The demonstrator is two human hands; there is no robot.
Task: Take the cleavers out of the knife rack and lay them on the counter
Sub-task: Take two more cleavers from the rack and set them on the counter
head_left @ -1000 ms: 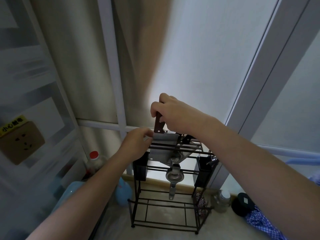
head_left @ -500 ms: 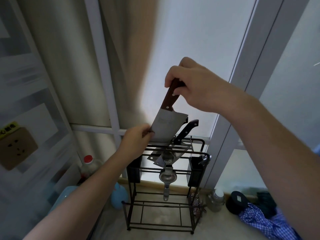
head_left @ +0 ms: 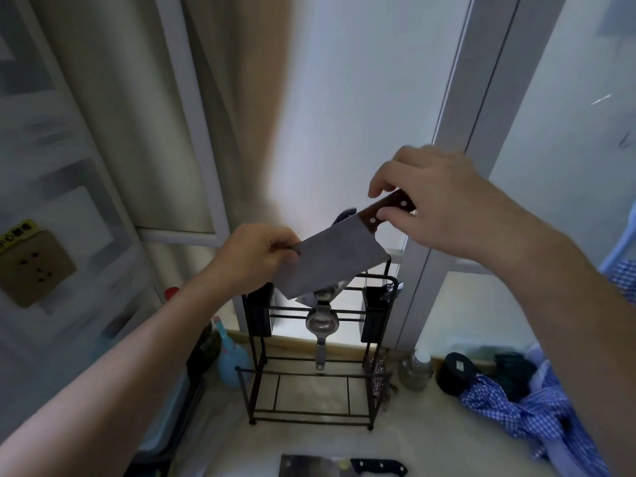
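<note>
Standing at six o'clock from the raised blade, the black knife rack holds a hanging metal strainer and, seemingly, another knife handle behind the blade. The brown-handled cleaver is clear of it, in mid-air, probably steadied for a safe carry: right hand gripping the handle, left hand pinching the blade's far edge. Another cleaver already lies on the tabletop at six o'clock.

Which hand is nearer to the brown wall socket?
Left. The left hand pinches the steel cleaver blade nearer the brown wall socket; the right hand grips its wooden handle, farther right.
</note>
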